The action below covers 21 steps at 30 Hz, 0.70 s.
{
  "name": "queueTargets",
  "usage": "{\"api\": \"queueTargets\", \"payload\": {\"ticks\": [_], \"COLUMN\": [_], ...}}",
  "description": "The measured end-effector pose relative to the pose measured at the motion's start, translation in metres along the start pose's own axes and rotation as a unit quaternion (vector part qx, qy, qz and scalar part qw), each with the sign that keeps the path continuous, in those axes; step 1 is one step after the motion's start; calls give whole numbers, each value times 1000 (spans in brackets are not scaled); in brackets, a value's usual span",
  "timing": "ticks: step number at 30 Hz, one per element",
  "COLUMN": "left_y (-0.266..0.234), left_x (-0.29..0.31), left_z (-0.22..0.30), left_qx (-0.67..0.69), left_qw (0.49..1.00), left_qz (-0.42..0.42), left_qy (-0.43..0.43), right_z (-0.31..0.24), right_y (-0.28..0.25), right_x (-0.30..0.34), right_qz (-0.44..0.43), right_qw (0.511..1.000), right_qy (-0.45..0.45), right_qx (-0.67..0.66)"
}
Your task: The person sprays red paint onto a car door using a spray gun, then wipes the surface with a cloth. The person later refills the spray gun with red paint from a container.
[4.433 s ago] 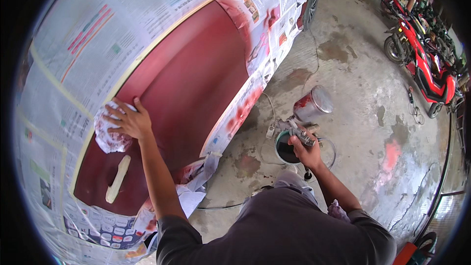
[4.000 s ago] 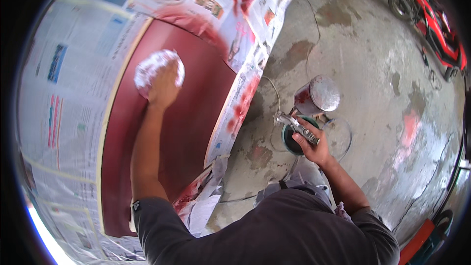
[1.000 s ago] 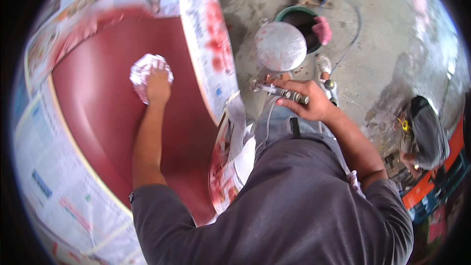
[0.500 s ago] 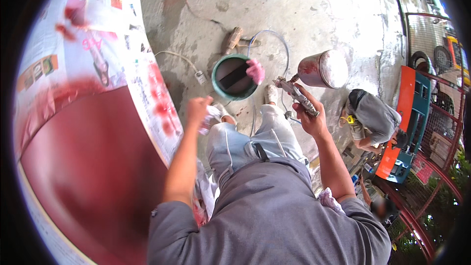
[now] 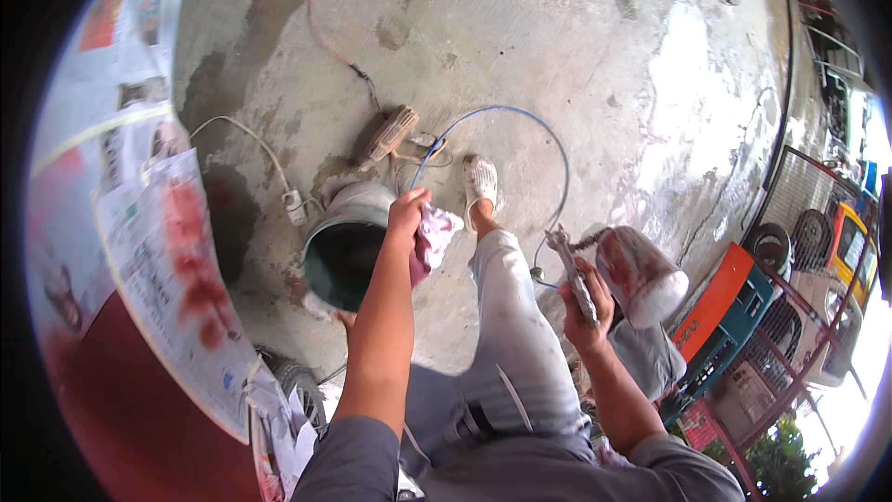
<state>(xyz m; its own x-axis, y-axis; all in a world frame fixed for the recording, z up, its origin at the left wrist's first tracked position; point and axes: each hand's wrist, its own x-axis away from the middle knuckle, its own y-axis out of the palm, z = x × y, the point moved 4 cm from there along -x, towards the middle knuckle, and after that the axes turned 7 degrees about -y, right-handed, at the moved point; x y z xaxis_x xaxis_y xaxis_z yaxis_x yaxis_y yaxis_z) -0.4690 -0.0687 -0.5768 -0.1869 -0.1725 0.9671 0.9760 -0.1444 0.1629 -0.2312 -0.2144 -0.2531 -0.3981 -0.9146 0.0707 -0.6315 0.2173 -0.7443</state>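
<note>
My left hand [image 5: 409, 216] is closed on a crumpled pinkish-white rag [image 5: 437, 236], held at the right rim of a round bucket with a dark inside [image 5: 342, 260]. Whether the rag touches the bucket is hard to tell. A pink bit shows beneath the rag, mostly hidden by it. My right hand [image 5: 591, 307] grips a spray gun [image 5: 576, 281] smeared with paint. Joined to the gun, a metal paint cup [image 5: 641, 277] stained red and white sticks out to the right.
At left lies a dark red panel [image 5: 149, 409] edged with paint-spotted masking newspaper [image 5: 190, 270]. A worn power tool [image 5: 390, 138], a white socket [image 5: 295, 207] and a blue hose [image 5: 520, 112] lie on concrete. A person in grey [image 5: 650, 363] crouches at right by an orange panel [image 5: 714, 302].
My left hand has moved right and forward with the rag to the bucket. The spray gun stays in my right hand. My view has shifted; one foot now shows ahead.
</note>
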Motion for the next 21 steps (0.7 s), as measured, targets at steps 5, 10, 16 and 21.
{"api": "queueTargets", "payload": {"ticks": [5,10,16,21], "left_y": [22,26,33,89], "left_x": [-245,-340,-285,-71], "left_z": [-22,-17,10,16], "left_qx": [-33,4,-145,-263], "left_qw": [975,935,911,939], "left_qz": [219,343,386,214], "left_qy": [-29,-90,22,51], "right_z": [133,211,213,148], "right_y": [-1,-2,-1,-32], "right_x": [-32,-55,-66,-65], "right_qz": [-29,-48,-71,-132], "right_qw": [993,986,964,970], "right_qy": [110,157,227,163], "right_qx": [-23,-16,-123,-126]}}
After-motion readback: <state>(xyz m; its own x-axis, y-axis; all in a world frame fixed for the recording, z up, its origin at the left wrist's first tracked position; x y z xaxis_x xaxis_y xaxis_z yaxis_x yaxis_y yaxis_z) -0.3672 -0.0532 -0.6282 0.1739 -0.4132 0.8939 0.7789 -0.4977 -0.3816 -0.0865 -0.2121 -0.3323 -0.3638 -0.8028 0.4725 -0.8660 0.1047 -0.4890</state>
